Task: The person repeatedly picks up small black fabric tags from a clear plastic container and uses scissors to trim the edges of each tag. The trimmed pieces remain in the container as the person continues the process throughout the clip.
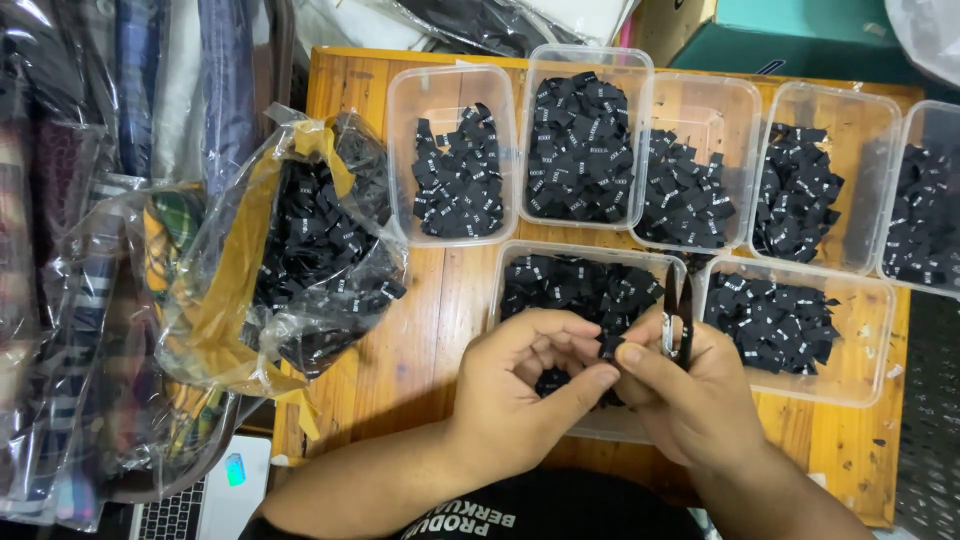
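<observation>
My left hand (pixel 530 385) and my right hand (pixel 690 395) meet over the near clear plastic tub (pixel 520 262) of small black fabric labels. Both pinch one black label (pixel 611 347) between their fingertips. My right hand also holds a small pair of thread snips (pixel 678 318), blades pointing up and away from me. The tub sits partly hidden under my hands.
Several clear tubs of black labels stand on the wooden table (pixel 440 320), such as one at the back left (pixel 452 150) and one at the near right (pixel 795 330). A clear plastic bag (pixel 290 250) of labels lies left. Bagged clothes (pixel 70 250) and a laptop corner (pixel 205 500) sit further left.
</observation>
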